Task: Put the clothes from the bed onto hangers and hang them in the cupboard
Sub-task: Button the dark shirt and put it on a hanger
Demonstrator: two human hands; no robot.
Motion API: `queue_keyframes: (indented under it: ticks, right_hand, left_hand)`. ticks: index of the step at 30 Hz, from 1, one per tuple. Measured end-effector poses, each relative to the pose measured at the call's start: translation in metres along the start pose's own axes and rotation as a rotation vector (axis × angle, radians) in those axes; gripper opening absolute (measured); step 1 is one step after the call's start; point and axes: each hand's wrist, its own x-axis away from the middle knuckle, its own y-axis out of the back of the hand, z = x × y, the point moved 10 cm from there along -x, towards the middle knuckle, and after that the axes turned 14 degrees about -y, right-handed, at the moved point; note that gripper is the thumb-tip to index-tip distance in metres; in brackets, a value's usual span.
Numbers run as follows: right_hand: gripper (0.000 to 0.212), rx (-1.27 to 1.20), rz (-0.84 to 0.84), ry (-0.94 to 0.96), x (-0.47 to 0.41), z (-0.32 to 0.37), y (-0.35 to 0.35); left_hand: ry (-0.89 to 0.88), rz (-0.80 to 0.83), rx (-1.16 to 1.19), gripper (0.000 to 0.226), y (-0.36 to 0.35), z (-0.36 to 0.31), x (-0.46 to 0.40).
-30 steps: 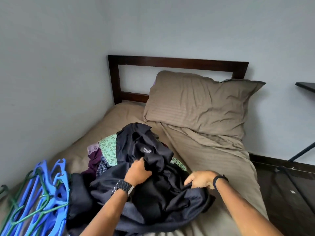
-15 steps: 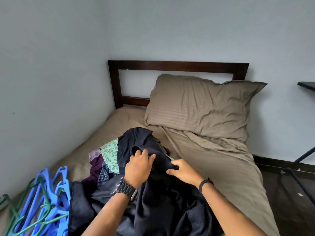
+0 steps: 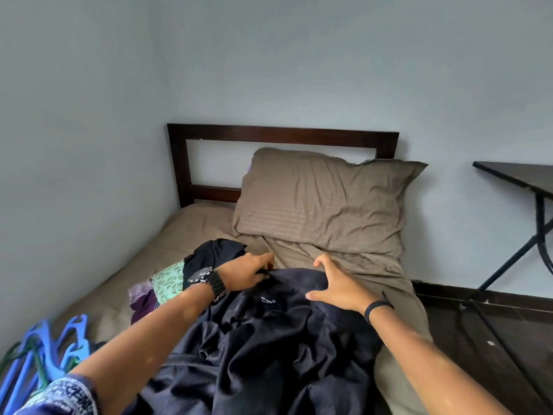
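Observation:
A dark navy shirt (image 3: pixel 269 339) with a small white neck label lies spread over the bed (image 3: pixel 191 226) in front of me. My left hand (image 3: pixel 244 274), with a watch on its wrist, pinches the shirt's top edge near the collar. My right hand (image 3: pixel 332 284) rests flat on the shirt's upper right part with its fingers spread. To the left lies a pile of other clothes: a black garment (image 3: pixel 214 253), a green patterned one (image 3: pixel 169 280) and a purple one (image 3: pixel 143 305). Blue and green hangers (image 3: pixel 45 357) lie at the bed's lower left. The cupboard is out of view.
A brown pillow (image 3: pixel 323 202) leans against the dark wooden headboard (image 3: pixel 281 136). Walls close in the bed on the left and behind. A dark table (image 3: pixel 517 175) with black metal legs stands at the right, above a dark floor (image 3: pixel 493 339).
The navy shirt has been pulled up and spread toward the pillow. Both hands moved forward with it. My right hand let go and opened flat on the cloth.

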Motion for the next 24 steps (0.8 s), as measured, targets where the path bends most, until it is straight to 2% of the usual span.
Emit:
queue_keyframes:
  ticks: [3,5,11,13,15,16,18,20,22,24]
  right_hand:
    - [0.03,0.168,-0.188,0.091,0.007,0.011,0.008]
    - [0.025,0.193,-0.262,0.147,0.011,0.024,0.014]
    - [0.029,0.067,-0.434,0.158,0.015,0.051,0.042]
    - [0.047,0.024,-0.531,0.108,0.021,0.054,0.061]
    - [0.062,-0.041,-0.618,0.153,0.033,0.068,0.081]
    - [0.061,-0.075,-0.649,0.201,0.043,0.078,0.092]
    - [0.046,-0.068,-0.681,0.308,0.056,0.099,0.108]
    - [0.027,-0.022,-0.656,0.355,0.055,0.109,0.129]
    - [0.028,0.031,-0.633,0.358,0.048,0.114,0.162]
    - [0.035,0.172,-0.689,0.363,0.051,0.123,0.204]
  left_hand:
    - [-0.052,-0.071,0.026,0.014,0.018,-0.015,-0.003]
    - [-0.065,-0.133,0.012,0.015,0.036,-0.022,-0.006]
    - [-0.026,-0.431,-0.133,0.017,0.121,-0.046,-0.016]
    - [-0.004,-0.53,-0.168,0.023,0.152,-0.054,-0.018]
    - [-0.001,-0.581,-0.191,0.023,0.18,-0.064,-0.022]
    - [-0.003,-0.587,-0.222,0.021,0.195,-0.071,-0.026]
    - [-0.02,-0.592,-0.331,0.021,0.224,-0.083,-0.033]
    - [-0.166,-0.671,-0.481,0.021,0.255,-0.106,-0.032]
    - [-0.356,-0.719,-0.681,0.015,0.277,-0.127,-0.026]
    - [-0.476,-0.625,-0.832,0.01,0.286,-0.135,-0.023]
